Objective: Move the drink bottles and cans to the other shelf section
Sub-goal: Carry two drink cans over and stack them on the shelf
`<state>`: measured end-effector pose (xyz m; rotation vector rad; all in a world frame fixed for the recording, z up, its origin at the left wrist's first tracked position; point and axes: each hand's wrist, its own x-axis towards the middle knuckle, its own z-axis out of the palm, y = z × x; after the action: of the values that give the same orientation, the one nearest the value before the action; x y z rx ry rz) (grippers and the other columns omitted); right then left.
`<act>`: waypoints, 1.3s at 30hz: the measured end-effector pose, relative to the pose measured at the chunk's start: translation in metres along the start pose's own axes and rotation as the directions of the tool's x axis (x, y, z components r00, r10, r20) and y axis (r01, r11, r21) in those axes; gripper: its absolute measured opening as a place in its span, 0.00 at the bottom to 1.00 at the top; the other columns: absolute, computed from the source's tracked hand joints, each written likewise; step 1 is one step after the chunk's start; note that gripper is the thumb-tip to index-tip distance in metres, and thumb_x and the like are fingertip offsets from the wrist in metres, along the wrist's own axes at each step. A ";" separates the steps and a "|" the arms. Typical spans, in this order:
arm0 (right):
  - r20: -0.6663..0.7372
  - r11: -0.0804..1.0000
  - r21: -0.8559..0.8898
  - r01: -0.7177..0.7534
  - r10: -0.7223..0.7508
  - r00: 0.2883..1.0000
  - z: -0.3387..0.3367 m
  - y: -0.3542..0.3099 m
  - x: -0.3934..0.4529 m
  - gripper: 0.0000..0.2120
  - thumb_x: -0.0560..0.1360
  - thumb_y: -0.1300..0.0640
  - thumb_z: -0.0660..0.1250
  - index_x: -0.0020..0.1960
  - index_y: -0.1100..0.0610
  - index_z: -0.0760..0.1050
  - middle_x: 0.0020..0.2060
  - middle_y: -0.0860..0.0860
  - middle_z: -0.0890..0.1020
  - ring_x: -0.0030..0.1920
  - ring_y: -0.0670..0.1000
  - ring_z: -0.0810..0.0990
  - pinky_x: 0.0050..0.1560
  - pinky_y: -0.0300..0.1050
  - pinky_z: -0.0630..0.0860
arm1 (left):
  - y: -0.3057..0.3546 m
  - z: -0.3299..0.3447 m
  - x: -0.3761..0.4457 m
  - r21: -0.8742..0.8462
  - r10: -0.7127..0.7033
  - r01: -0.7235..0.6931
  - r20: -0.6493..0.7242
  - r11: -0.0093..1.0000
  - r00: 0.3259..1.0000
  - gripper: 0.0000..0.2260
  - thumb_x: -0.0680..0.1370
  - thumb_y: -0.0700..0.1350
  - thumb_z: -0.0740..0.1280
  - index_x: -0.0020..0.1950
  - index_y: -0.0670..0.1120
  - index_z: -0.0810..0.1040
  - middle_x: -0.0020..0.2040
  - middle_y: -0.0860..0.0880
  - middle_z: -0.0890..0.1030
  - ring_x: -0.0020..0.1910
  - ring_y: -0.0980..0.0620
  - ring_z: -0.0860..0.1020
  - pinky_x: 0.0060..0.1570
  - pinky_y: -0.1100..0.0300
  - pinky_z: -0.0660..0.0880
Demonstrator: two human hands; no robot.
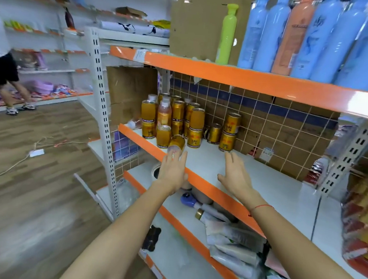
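L grip (173, 171), R grip (235, 175): outstretched, seemingly empty.

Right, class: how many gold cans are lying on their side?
1: a gold can at the middle shelf's front edge, at the left hand's fingertips; others may hide behind the stacks.

A retail shop is indicated by white metal shelving (103, 103) with orange-edged shelves, on which gold drink cans (193, 122) are stacked, tall blue bottles (329, 38) are lined above, and packaged goods (234, 241) are laid below.

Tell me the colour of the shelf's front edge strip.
Orange front edge strip, clearest in the head view.
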<state>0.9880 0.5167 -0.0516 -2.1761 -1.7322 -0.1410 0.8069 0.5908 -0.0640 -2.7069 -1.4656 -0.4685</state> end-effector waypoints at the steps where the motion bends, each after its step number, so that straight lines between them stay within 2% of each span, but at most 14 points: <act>1: 0.003 1.000 0.001 0.004 -0.004 1.000 0.002 0.000 0.008 0.33 0.73 0.57 0.68 0.72 0.62 0.58 0.70 0.59 0.63 0.69 0.59 0.63 0.65 0.49 0.66 | -0.003 0.002 0.006 0.000 -0.002 0.002 -0.009 1.000 1.000 0.32 0.76 0.47 0.65 0.76 0.43 0.54 0.74 0.43 0.60 0.73 0.41 0.56 0.70 0.50 0.58; 4: 0.017 1.000 0.009 0.003 -0.003 1.000 0.007 0.004 0.030 0.36 0.74 0.57 0.68 0.75 0.61 0.53 0.74 0.58 0.57 0.73 0.58 0.58 0.70 0.48 0.61 | -0.009 0.008 0.025 -0.025 -0.020 0.019 -0.026 1.000 0.999 0.32 0.77 0.47 0.66 0.76 0.44 0.54 0.74 0.44 0.59 0.74 0.43 0.55 0.70 0.51 0.56; 9: 0.014 0.999 0.031 0.012 -0.013 1.000 0.019 0.013 0.060 0.36 0.72 0.57 0.69 0.75 0.60 0.55 0.71 0.57 0.62 0.69 0.57 0.63 0.69 0.48 0.64 | -0.022 0.024 0.050 -0.072 -0.055 0.056 0.005 0.996 0.998 0.31 0.77 0.48 0.65 0.76 0.43 0.54 0.75 0.44 0.59 0.74 0.44 0.57 0.71 0.52 0.56; 12: 0.043 0.999 0.031 -0.019 0.018 0.999 0.027 0.018 0.070 0.36 0.72 0.58 0.69 0.75 0.60 0.55 0.71 0.58 0.63 0.69 0.58 0.63 0.69 0.48 0.63 | -0.032 0.032 0.064 -0.106 -0.065 0.066 0.015 0.992 0.998 0.30 0.76 0.48 0.65 0.74 0.43 0.57 0.72 0.44 0.63 0.71 0.44 0.61 0.69 0.52 0.60; 15: 0.066 0.997 0.042 -0.061 0.058 0.996 0.033 0.019 0.083 0.37 0.72 0.58 0.69 0.75 0.60 0.54 0.72 0.58 0.62 0.71 0.58 0.62 0.70 0.49 0.62 | -0.046 0.035 0.080 -0.127 -0.088 0.092 0.034 0.988 0.996 0.31 0.77 0.49 0.64 0.76 0.43 0.54 0.72 0.42 0.63 0.70 0.42 0.62 0.68 0.51 0.62; 17: 0.072 0.995 0.032 -0.093 0.090 0.993 0.036 0.017 0.093 0.37 0.73 0.58 0.69 0.75 0.60 0.54 0.72 0.58 0.62 0.70 0.59 0.63 0.68 0.49 0.64 | -0.060 0.037 0.092 -0.136 -0.106 0.109 0.027 0.985 0.994 0.31 0.77 0.49 0.64 0.76 0.43 0.54 0.70 0.40 0.65 0.68 0.41 0.64 0.66 0.51 0.63; 20: 0.080 0.991 -0.011 -0.133 0.133 0.988 0.042 0.012 0.111 0.36 0.72 0.57 0.70 0.74 0.59 0.55 0.71 0.58 0.63 0.69 0.60 0.64 0.67 0.50 0.66 | -0.083 0.036 0.109 -0.184 -0.111 0.112 0.020 0.976 0.994 0.27 0.78 0.49 0.63 0.74 0.43 0.59 0.66 0.38 0.69 0.65 0.39 0.67 0.62 0.49 0.66; 27: 0.040 0.984 -0.010 -0.178 0.178 0.983 0.059 -0.028 0.158 0.36 0.73 0.57 0.70 0.75 0.58 0.55 0.71 0.58 0.64 0.69 0.59 0.65 0.67 0.50 0.65 | -0.142 0.024 0.155 -0.137 -0.072 0.067 -0.032 0.988 0.997 0.31 0.76 0.49 0.67 0.75 0.44 0.57 0.72 0.42 0.64 0.70 0.42 0.64 0.68 0.49 0.64; 31: -0.001 0.973 0.050 -0.227 0.227 0.974 0.065 -0.035 0.178 0.33 0.72 0.58 0.70 0.72 0.58 0.58 0.69 0.58 0.66 0.67 0.59 0.68 0.64 0.50 0.69 | -0.157 0.026 0.180 -0.136 -0.028 0.025 -0.023 0.990 0.999 0.31 0.75 0.50 0.68 0.74 0.45 0.58 0.70 0.42 0.66 0.68 0.43 0.66 0.66 0.49 0.67; 34: -0.019 0.947 0.164 -0.276 0.283 0.959 0.063 -0.033 0.193 0.33 0.72 0.58 0.70 0.72 0.58 0.59 0.69 0.59 0.67 0.67 0.59 0.68 0.63 0.51 0.69 | -0.164 0.030 0.195 -0.173 -0.024 0.028 0.023 0.985 0.999 0.32 0.75 0.51 0.69 0.74 0.45 0.58 0.69 0.43 0.67 0.68 0.43 0.67 0.65 0.48 0.68; 39: -0.010 0.910 0.320 -0.264 0.282 0.959 0.057 -0.037 0.224 0.40 0.70 0.54 0.74 0.74 0.58 0.56 0.71 0.58 0.66 0.70 0.58 0.66 0.68 0.52 0.66 | -0.174 0.041 0.211 -0.335 -0.068 0.116 0.152 0.935 0.986 0.35 0.69 0.53 0.75 0.70 0.46 0.62 0.65 0.44 0.73 0.62 0.43 0.73 0.61 0.47 0.73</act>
<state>1.0000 0.7498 -0.0312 -2.1214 -1.2970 0.1380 0.7815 0.8664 -0.0657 -2.9986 -1.6958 -0.6050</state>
